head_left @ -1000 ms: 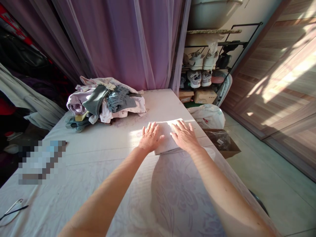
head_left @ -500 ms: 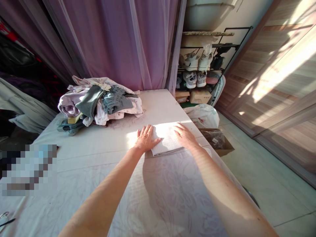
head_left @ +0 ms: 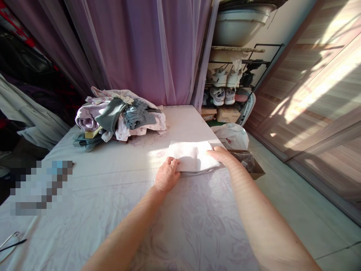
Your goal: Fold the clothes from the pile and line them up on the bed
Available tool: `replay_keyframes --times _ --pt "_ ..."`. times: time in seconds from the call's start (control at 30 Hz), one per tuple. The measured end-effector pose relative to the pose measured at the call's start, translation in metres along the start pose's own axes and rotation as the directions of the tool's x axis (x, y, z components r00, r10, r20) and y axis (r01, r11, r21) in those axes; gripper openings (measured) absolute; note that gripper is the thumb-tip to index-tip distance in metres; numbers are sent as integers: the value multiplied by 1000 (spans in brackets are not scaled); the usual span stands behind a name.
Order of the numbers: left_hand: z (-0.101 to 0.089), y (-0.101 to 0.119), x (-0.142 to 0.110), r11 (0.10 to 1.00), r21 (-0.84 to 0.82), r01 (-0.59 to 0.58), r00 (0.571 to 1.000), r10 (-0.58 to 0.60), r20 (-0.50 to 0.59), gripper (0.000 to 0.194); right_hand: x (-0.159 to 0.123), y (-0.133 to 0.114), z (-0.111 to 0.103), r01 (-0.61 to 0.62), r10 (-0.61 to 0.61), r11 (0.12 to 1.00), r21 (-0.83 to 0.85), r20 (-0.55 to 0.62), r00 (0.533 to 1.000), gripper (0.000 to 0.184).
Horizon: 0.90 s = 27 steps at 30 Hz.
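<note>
A folded white waffle-weave cloth (head_left: 190, 156) lies in the sunlit patch on a lilac floral sheet (head_left: 191, 226). My left hand (head_left: 167, 175) has curled fingers at the cloth's near edge and grips it there. My right hand (head_left: 220, 155) holds the cloth's right end, with the fingers bent over and partly hidden. A heap of folded and crumpled clothes (head_left: 121, 116) in lilac, grey and white lies farther back on the sheet, away from both hands.
A purple sheer curtain (head_left: 141, 49) hangs behind the sheet's far end. To the right stand a shoe rack (head_left: 225, 81), a white plastic bag (head_left: 231, 136) and a cardboard box (head_left: 248, 163). Eyeglasses (head_left: 8, 242) lie at the lower left, near a pixelated patch (head_left: 42, 186).
My hands no longer lie spread flat on the cloth. Their fingers now curl at its edges, and the right hand has drawn back to the cloth's right end.
</note>
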<state>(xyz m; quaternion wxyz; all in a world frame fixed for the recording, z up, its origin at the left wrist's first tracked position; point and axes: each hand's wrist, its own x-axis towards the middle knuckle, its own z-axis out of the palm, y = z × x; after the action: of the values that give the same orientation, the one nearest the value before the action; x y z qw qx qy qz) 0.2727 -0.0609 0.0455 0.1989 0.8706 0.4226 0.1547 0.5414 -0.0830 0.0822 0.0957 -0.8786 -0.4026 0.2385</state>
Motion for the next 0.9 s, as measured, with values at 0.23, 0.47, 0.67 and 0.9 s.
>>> replay_keyframes --times 0.23,0.47,0.67,0.9 --pt "-46 -62 11 992 -118 45 993 -57 -107 48 -44 -6 31 133 -144 964 230 31 989 45" --pt "-39 -82 -19 984 -41 172 983 -174 -65 35 -50 -8 50 105 -105 987 124 -5 994 51" --pt "-31 -60 -27 967 -35 253 960 -255 -115 38 -53 -8 52 68 -66 997 28 -45 997 56" --pt "-32 -46 -15 931 21 365 922 -358 -148 27 -59 -13 52 38 -38 999 -27 -15 999 57"
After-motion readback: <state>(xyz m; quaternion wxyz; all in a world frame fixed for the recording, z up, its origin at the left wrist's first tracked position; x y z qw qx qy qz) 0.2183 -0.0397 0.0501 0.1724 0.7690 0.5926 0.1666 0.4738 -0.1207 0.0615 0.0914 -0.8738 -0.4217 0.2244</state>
